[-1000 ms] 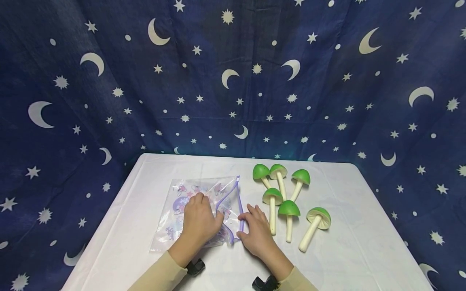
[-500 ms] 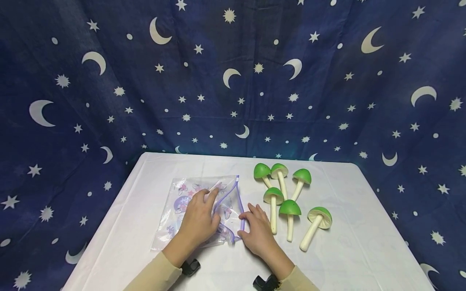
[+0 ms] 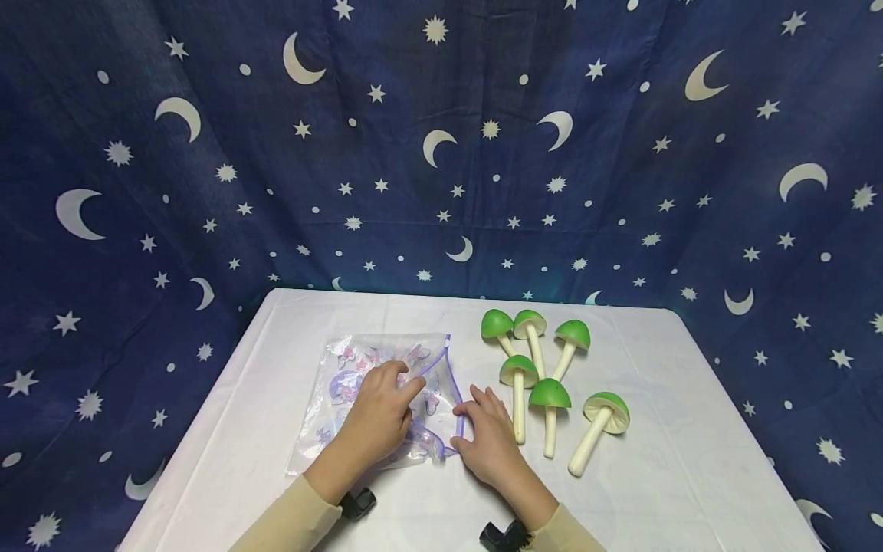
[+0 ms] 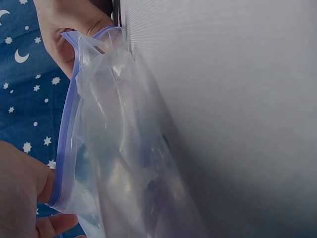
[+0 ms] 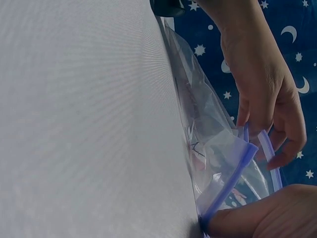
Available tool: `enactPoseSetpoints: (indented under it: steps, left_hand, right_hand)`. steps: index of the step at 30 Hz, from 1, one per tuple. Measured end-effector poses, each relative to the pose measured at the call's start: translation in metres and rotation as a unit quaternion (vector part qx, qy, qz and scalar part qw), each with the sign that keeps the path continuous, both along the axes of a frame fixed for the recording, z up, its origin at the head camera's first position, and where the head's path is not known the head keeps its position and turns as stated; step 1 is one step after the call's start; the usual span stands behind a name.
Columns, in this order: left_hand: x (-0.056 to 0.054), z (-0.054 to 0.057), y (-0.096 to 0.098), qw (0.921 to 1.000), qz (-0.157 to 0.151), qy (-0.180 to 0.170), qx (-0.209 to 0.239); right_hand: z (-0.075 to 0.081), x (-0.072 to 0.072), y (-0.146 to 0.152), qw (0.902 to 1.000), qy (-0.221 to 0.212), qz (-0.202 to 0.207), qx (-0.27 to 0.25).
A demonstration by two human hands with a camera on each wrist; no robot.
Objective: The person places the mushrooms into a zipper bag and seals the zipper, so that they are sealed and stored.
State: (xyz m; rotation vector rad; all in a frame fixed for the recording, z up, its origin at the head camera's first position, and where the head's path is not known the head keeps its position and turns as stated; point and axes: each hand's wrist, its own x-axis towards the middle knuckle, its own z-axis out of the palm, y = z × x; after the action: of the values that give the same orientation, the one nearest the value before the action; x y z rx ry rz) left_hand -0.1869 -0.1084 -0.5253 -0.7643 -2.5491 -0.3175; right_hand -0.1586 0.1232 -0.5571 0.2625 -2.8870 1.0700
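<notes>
A clear zip bag with pink and purple prints lies flat, its purple-edged mouth facing right and partly spread. My left hand is over the bag, its fingers curled at the upper lip of the mouth. In the right wrist view the left hand has the purple zip strip between its fingers. My right hand holds the other lip, thumb and index finger at the purple strip. The left wrist view shows the bag standing open between both hands.
Several toy mushrooms with green caps lie to the right of my right hand, among them a grouped mushroom and a separate mushroom. They rest on a white-covered table. A dark blue star-and-moon cloth hangs behind.
My left hand lifted its fingers, drew back slightly to the left, and curled them again at the bag's upper lip. The right hand stayed in place; the mushrooms have not moved.
</notes>
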Motion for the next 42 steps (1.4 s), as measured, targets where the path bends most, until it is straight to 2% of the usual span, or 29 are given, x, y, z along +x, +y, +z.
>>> enactPoseSetpoints:
  steps: [3, 7, 11, 14, 18, 25, 31, 42]
  left_hand:
    - [0.002, 0.001, 0.000, 0.9998, 0.013, -0.003, -0.012]
    - [0.003, 0.001, 0.000, 0.9985, 0.042, -0.027, -0.019]
    - [0.004, 0.002, 0.000, 0.9963, 0.068, -0.051, -0.012]
    - [0.004, 0.002, 0.002, 0.9953, 0.074, -0.062, -0.008]
    - [0.005, 0.002, 0.004, 0.9950, 0.066, -0.075, -0.004]
    - [0.005, 0.001, 0.007, 0.9951, 0.035, -0.092, -0.006]
    - [0.006, 0.000, 0.008, 0.9949, 0.014, -0.099, -0.013]
    - [0.008, 0.001, 0.011, 0.9928, 0.005, -0.117, -0.023]
  right_hand:
    - [0.000, 0.000, 0.000, 1.0000, -0.002, 0.001, 0.001]
    - [0.000, 0.000, 0.000, 1.0000, 0.003, 0.001, 0.001]
    - [0.000, -0.001, 0.000, 1.0000, 0.009, 0.003, 0.003]
    - [0.001, -0.001, 0.001, 1.0000, 0.007, 0.003, 0.003]
    - [0.003, -0.002, 0.000, 1.0000, 0.006, 0.005, 0.006]
    - [0.008, -0.008, 0.000, 0.9997, -0.009, 0.009, 0.022]
    - [0.015, -0.021, 0.000, 0.9991, -0.016, 0.010, 0.039]
    - [0.018, -0.048, -0.005, 0.9995, -0.016, 0.003, 0.029]
